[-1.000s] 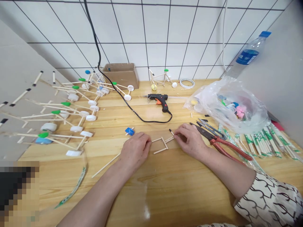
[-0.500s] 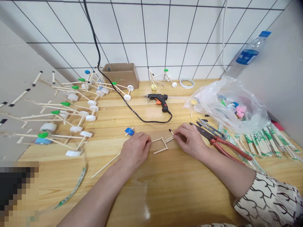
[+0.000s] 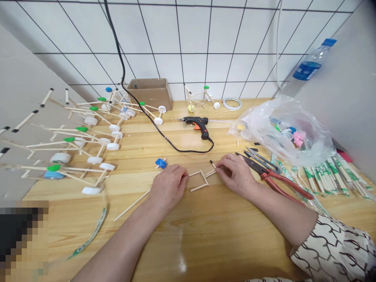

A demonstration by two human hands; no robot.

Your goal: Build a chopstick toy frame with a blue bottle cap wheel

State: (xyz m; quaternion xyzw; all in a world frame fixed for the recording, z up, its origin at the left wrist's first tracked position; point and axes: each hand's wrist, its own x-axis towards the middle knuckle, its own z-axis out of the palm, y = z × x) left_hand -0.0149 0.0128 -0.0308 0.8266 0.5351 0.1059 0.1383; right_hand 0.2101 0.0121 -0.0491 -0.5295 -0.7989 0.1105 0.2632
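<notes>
Between my hands lies a small frame of wooden sticks (image 3: 205, 178) on the table. My left hand (image 3: 169, 182) is closed in a pinch on the frame's left stick end. My right hand (image 3: 236, 172) pinches the frame's right end, beside a short stick with a black tip (image 3: 212, 163); the fingers hide part of it. A longer loose stick (image 3: 131, 205) runs out from under my left wrist. Just beyond my left hand is a blue piece on a short stick (image 3: 161, 163). Pliers with red handles (image 3: 288, 186) and thread snips (image 3: 263, 158) lie right of my right hand.
A black glue gun (image 3: 196, 121) with its cord lies behind my hands. Several stick cars with white wheels (image 3: 112, 146) crowd the left. At the back stand a cardboard box (image 3: 149, 94) and a tape roll (image 3: 232, 103). On the right are a plastic bag (image 3: 264, 117), wrapped sticks (image 3: 323, 176) and a bottle (image 3: 311, 66).
</notes>
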